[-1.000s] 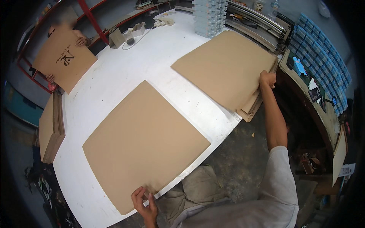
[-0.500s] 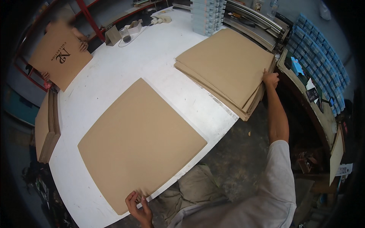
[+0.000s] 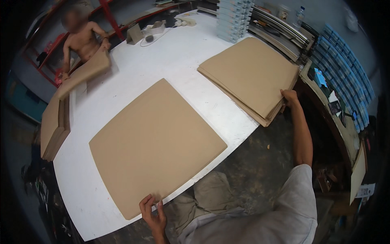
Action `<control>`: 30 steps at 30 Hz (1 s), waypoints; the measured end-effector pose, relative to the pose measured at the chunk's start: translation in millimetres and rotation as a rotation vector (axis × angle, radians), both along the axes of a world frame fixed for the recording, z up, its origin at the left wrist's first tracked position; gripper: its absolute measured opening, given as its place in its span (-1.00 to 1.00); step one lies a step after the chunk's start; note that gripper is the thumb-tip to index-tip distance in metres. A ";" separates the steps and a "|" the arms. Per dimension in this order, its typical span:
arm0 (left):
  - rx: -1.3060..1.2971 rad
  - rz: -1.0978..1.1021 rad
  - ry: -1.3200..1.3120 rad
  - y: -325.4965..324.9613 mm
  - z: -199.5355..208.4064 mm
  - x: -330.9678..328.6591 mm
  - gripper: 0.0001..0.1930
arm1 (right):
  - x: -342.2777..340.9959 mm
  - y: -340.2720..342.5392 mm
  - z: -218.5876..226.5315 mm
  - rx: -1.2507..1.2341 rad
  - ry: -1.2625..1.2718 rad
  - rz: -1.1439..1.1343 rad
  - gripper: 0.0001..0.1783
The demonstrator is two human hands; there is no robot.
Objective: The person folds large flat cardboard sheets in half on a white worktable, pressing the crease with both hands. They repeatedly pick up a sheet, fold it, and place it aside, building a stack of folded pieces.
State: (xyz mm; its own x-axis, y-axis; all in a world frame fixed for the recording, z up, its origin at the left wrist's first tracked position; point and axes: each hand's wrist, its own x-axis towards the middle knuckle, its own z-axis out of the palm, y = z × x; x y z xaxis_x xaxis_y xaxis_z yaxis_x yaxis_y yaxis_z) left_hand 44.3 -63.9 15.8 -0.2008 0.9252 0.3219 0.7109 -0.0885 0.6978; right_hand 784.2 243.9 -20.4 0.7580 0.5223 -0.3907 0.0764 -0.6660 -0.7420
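A large brown cardboard sheet (image 3: 156,150) lies flat on the white table in front of me. My left hand (image 3: 152,209) is at its near edge, fingers curled loosely and apart, holding nothing. To the right is a stack of brown cardboard sheets (image 3: 254,73), its layers slightly uneven and its near corner sticking out past the table edge. My right hand (image 3: 289,97) grips the right edge of this stack, fingertips on the top sheet; how many sheets it holds is hidden.
Across the white table (image 3: 134,69), a co-worker (image 3: 85,42) holds a bent brown sheet (image 3: 87,73) above another stack (image 3: 55,130) at the left edge. Pale blue stacked pieces (image 3: 233,20) stand at the back, near metal rollers (image 3: 280,34). A cluttered side bench (image 3: 331,105) runs along the right.
The co-worker has lowered the printed sheet from upright to bent over the left stack. My right hand has slid slightly nearer along the stack's edge. My view has shifted a little.
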 end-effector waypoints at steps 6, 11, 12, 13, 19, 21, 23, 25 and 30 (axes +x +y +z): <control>0.050 0.027 -0.003 -3.1 4.7 -2.2 -0.73 | -12.1 -0.1 -10.7 0.475 0.397 0.000 -0.42; 0.074 -0.048 -0.053 4.1 1.4 6.9 -0.72 | -34.3 11.5 -10.9 0.653 0.683 0.031 -0.38; 0.110 -0.057 -0.061 5.0 2.8 8.3 -0.71 | -35.5 16.6 -2.1 0.734 0.704 0.038 -0.47; 0.120 -0.071 -0.067 6.3 4.5 9.3 -0.71 | -38.7 22.0 6.3 0.781 0.752 0.070 -0.47; 0.109 -0.118 -0.148 13.2 10.2 17.2 -0.69 | -110.7 11.4 56.6 0.996 0.884 0.010 -0.45; 0.079 -0.152 -0.221 14.8 3.9 21.6 -0.67 | -159.5 -11.6 66.3 1.052 0.950 0.038 -0.42; 0.037 -0.182 -0.322 19.0 -5.7 26.7 -0.63 | -212.4 -32.3 78.9 1.100 0.930 0.012 -0.41; -0.029 -0.270 -0.549 30.5 -14.1 30.7 -0.54 | -266.6 -52.2 89.4 1.082 0.948 -0.010 -0.42; -0.205 -0.461 -1.419 117.2 -0.6 -2.6 -0.20 | -385.2 -67.0 120.3 1.066 1.009 0.161 -0.45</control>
